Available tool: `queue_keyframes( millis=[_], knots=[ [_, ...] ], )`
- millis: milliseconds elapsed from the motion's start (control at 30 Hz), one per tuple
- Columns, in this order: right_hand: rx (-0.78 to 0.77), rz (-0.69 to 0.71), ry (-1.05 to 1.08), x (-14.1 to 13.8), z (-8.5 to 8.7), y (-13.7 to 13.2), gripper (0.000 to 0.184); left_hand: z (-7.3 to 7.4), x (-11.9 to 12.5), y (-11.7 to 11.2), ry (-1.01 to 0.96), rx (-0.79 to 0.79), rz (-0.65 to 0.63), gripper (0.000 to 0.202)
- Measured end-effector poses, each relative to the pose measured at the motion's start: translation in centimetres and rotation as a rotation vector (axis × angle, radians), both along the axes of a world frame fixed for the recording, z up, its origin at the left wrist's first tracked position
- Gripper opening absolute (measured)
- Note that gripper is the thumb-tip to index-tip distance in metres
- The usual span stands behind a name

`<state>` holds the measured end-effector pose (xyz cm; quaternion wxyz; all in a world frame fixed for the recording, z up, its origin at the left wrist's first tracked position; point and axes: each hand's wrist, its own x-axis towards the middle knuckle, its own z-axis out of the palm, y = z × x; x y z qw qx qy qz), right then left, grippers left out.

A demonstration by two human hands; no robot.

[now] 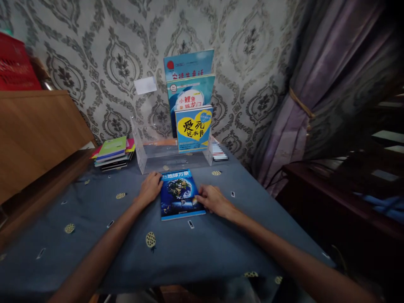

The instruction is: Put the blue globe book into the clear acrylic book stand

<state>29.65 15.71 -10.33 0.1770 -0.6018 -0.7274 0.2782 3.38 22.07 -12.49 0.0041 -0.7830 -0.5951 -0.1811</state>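
A blue book [179, 210] with a picture of the Earth on its cover lies face up on the cloth-covered table, in front of a clear acrylic stand. My left hand [151, 186] is at its upper left corner, fingers bent over the edge. Along the right edge, my right hand [213, 198] grips the book, thumb on the cover and other fingers partly hidden. The clear stand [141, 158] has several books upright at its right side. Foremost is a blue book with a yellow heart [194, 128]; behind it rise a teal book [208, 86] and a taller blue book [189, 63].
A stack of thin books [113, 151] lies left of the stand. A pixelated item [219, 151] is behind its right end. Wooden furniture [41, 134] borders the table at left, with a red box [15, 63] on top. A tied curtain [287, 126] and dark furniture [331, 202] are at right.
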Motion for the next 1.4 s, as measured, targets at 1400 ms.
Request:
queue_keyframes(
  millis=[1400],
  knots=[
    [0.336,0.353,0.078,0.3,-4.9,11.5,0.046,-1.0,-0.1,-0.5,-0.014,0.013,-0.005,0.034]
  ],
)
